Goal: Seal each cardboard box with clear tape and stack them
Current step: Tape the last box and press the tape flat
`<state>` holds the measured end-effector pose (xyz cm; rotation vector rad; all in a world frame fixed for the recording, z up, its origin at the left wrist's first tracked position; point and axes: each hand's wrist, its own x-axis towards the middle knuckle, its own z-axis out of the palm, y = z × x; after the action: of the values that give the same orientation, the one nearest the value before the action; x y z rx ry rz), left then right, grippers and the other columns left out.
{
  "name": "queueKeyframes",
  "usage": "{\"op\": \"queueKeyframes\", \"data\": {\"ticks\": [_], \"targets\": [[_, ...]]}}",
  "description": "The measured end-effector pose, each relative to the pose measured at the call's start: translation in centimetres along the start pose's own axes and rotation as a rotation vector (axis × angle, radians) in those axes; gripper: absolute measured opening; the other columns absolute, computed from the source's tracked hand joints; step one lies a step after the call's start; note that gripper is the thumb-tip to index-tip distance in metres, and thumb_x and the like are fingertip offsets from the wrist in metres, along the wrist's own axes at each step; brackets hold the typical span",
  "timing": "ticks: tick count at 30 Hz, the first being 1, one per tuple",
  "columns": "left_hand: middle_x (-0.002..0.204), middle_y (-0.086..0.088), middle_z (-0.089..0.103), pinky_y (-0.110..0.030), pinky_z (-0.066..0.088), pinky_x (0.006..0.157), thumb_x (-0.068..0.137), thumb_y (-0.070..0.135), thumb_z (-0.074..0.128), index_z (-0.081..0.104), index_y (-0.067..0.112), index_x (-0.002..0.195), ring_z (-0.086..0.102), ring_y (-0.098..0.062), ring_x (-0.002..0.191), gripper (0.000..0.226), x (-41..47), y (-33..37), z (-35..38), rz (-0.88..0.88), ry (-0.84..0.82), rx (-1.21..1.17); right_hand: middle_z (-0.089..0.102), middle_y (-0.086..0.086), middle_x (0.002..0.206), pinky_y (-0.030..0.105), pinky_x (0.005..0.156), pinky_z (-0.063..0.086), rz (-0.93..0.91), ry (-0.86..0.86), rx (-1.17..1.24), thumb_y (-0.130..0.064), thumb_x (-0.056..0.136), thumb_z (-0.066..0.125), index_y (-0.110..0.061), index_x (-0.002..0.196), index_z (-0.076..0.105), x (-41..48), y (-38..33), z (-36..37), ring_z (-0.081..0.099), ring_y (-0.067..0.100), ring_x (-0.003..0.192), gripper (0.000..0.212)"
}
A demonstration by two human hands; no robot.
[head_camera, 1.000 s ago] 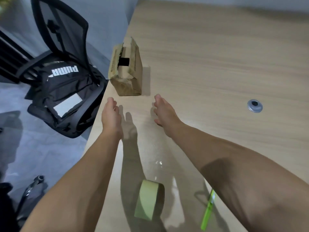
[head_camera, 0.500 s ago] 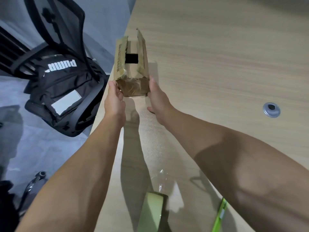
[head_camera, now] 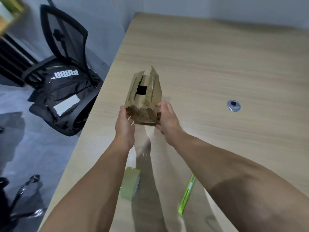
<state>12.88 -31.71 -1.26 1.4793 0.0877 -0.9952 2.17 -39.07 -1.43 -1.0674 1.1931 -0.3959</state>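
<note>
A small worn cardboard box [head_camera: 143,96] with its top flaps standing apart and a dark gap between them is held between both hands over the wooden table [head_camera: 217,64]. My left hand [head_camera: 124,126] grips its near left side. My right hand [head_camera: 166,119] grips its near right side, thumb on the top edge. The box's near end looks lifted a little off the table. A roll of clear tape [head_camera: 129,183] lies on the table between my forearms, close to me.
A green utility knife [head_camera: 186,194] lies under my right forearm. A round metal cable grommet [head_camera: 233,105] is set in the table at right. A black office chair [head_camera: 66,47] holding a black bag [head_camera: 63,91] stands left of the table edge.
Both hands reached forward from bare table, took hold of the box's sides, then drew it nearer to me and away from the table's left edge.
</note>
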Motion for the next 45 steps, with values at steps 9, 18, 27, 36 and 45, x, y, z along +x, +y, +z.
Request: {"op": "queueKeyframes", "data": {"ticks": [9, 18, 27, 36, 45], "targets": [[0.090, 0.020, 0.068, -0.026, 0.039, 0.089, 0.105, 0.043, 0.040, 0.066, 0.030, 0.094, 0.060, 0.006, 0.089, 0.031, -11.1, -7.5, 2.7, 0.068, -0.070, 0.161, 0.060, -0.011, 0.131, 0.031, 0.069, 0.052, -0.041, 0.047, 0.072, -0.054, 0.106, 0.024, -0.061, 0.146, 0.026, -9.6, 5.4, -9.6, 0.065, 0.021, 0.114, 0.041], [0.108, 0.017, 0.068, -0.026, 0.042, 0.080, 0.105, 0.045, 0.040, 0.066, 0.038, 0.102, 0.059, 0.000, 0.105, 0.028, -20.8, -15.8, 6.2, 0.046, -0.208, 0.305, 0.065, -0.002, 0.127, 0.025, 0.052, 0.048, -0.045, 0.077, 0.105, -0.051, 0.107, 0.027, -0.067, 0.142, 0.029, -17.5, 11.9, -20.2, 0.065, 0.022, 0.083, 0.038], [0.114, 0.015, 0.066, -0.026, 0.039, 0.086, 0.108, 0.036, 0.035, 0.065, 0.031, 0.108, 0.056, 0.003, 0.107, 0.030, -26.3, -20.5, 8.2, 0.055, -0.248, 0.320, 0.057, -0.004, 0.106, 0.030, 0.056, 0.039, -0.003, 0.087, 0.154, -0.050, 0.104, 0.039, -0.058, 0.138, 0.034, -22.1, 16.7, -25.5, 0.052, 0.014, 0.069, 0.035], [0.080, -0.008, 0.043, -0.032, 0.034, 0.060, 0.102, 0.041, 0.039, 0.049, 0.014, 0.099, 0.037, -0.020, 0.063, 0.029, -27.0, -20.5, 6.6, -0.102, -0.042, 0.346, 0.044, 0.003, 0.137, 0.043, 0.091, 0.049, -0.074, 0.270, 0.100, -0.067, 0.085, 0.048, -0.047, 0.125, 0.046, -19.7, 13.4, -28.1, 0.052, 0.022, 0.109, 0.045], [0.094, -0.007, 0.069, -0.032, 0.059, 0.065, 0.108, 0.037, 0.037, 0.061, 0.010, 0.108, 0.069, -0.017, 0.077, 0.036, -26.4, -20.6, 6.6, -0.114, -0.130, 0.182, 0.061, 0.000, 0.121, 0.031, 0.086, 0.049, -0.144, 0.210, -0.063, -0.045, 0.106, 0.034, -0.027, 0.123, 0.059, -18.7, 12.7, -27.5, 0.058, 0.008, 0.105, 0.036]]}}
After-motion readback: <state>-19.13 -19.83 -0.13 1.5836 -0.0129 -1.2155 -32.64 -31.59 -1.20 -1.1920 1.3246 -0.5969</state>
